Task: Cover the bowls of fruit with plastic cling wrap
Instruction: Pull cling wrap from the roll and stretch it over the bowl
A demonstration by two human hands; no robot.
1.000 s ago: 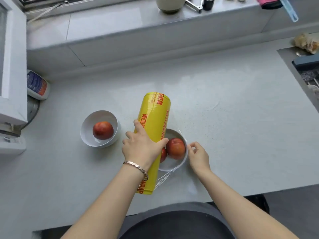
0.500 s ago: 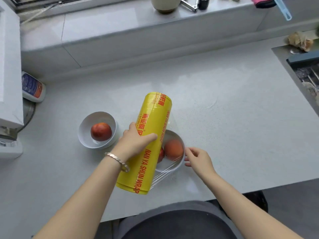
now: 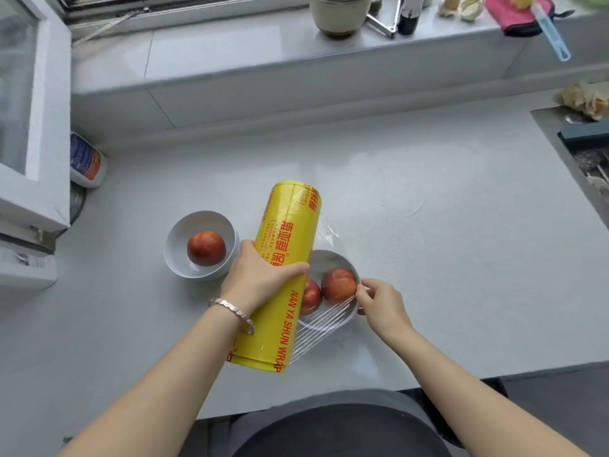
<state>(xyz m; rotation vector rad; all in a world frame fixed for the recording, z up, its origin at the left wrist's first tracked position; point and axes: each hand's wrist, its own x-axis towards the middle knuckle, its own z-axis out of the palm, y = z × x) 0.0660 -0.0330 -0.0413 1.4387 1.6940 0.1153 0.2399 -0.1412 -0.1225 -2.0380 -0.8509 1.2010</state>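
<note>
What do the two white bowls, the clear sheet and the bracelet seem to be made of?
The left bowl and right bowl: probably glazed ceramic, maybe melamine; white, smooth, softly glossy. The clear sheet: thin plastic film; shiny stretch streaks show. The bracelet: likely metal; pale, glinting segments.

The forearms are bare, a thin silvery metal bracelet (image 3: 232, 313) with a wavy edge circles the wrist of the left hand (image 3: 260, 280), and a grey top (image 3: 250, 427) borders a black garment (image 3: 339, 433).
</note>
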